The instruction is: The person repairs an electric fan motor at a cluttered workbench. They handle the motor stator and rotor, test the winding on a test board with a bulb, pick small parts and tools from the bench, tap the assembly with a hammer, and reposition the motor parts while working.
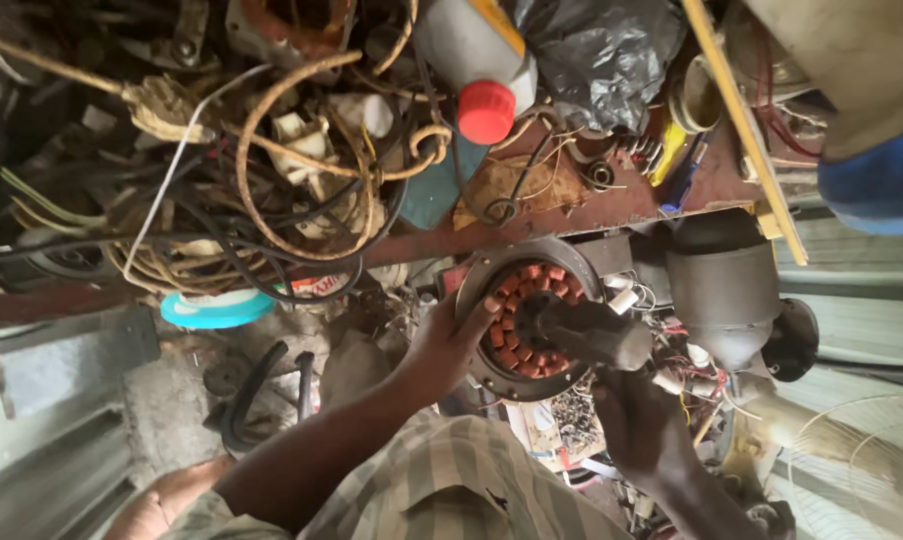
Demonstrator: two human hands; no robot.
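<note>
- My left hand (441, 345) is grasping the round motor stator (531, 318) at its left rim; my fingertips (491, 303) are curled over the grey metal edge and touch the ring of copper-red windings (516, 300).
- My right hand (636, 420) is under the stator on the right side. It is closed around something dark that goes up into the dark rotor part (596, 335) in the middle of the stator, but I cannot tell exactly what it holds, because this part is blurred.
- The stator is in front of my chest, just below the edge of the reddish bench (611, 205), and its open face looks toward me.
- Just beside the stator on the right is a grey motor housing (723, 290) with a black round cap (791, 340) next to it.
- On the bench above there is a big heap of tangled cables and cords (291, 180), some black and some yellowish.
- A white plastic bottle with a red cap (486, 110) lies near the top middle, and a black plastic bag (596, 55) is just beside it.
- A turquoise round lid (216, 310) is under the cables, well apart from my left hand.
- Near my right forearm are small coloured wires (686, 375) and a white fan guard (861, 460) in the lower right corner.
- My sleeve is of checked cloth (451, 490).
</note>
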